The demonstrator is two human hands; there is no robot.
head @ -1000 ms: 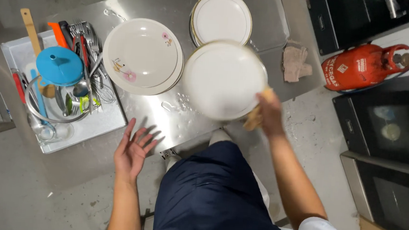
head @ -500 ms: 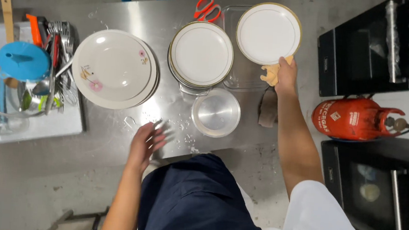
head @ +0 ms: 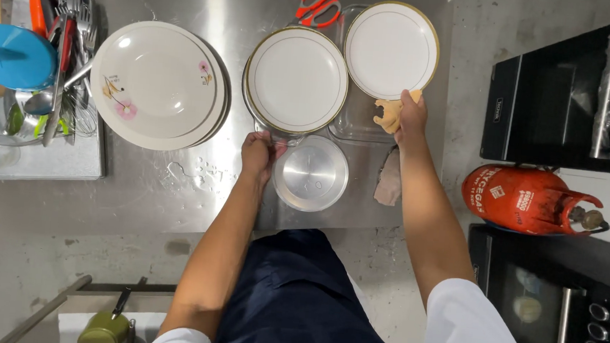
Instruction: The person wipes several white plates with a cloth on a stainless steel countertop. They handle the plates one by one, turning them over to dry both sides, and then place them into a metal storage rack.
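- Nearest to us, our left hand (head: 257, 153) had moved up from the bare worktop (head: 173, 190), where it lay spread half a second before, to the near rim of the gold-rimmed plate stack (head: 296, 80); its grip was curled on that rim, just beside the round metal pan (head: 310, 173).
- A crumpled cloth (head: 390, 180) lay on the worktop to the right of the pan, near our right forearm.
- Our right hand (head: 411, 118) had kept its hold: its grip was clenched on a yellowish rag (head: 389, 114) and on the near edge of the single gold-rimmed plate (head: 391, 49).
- That plate sat farther in than a second ago, over a clear glass dish (head: 356, 121), just right of the stack, the rims seeming to touch.
- The flowered plates (head: 156, 83) lay left of the stack, as before.
- The drying tray (head: 44, 165) with a blue funnel (head: 11, 55) stood far left.
- Orange-handled scissors (head: 318, 5) lay at the far edge.
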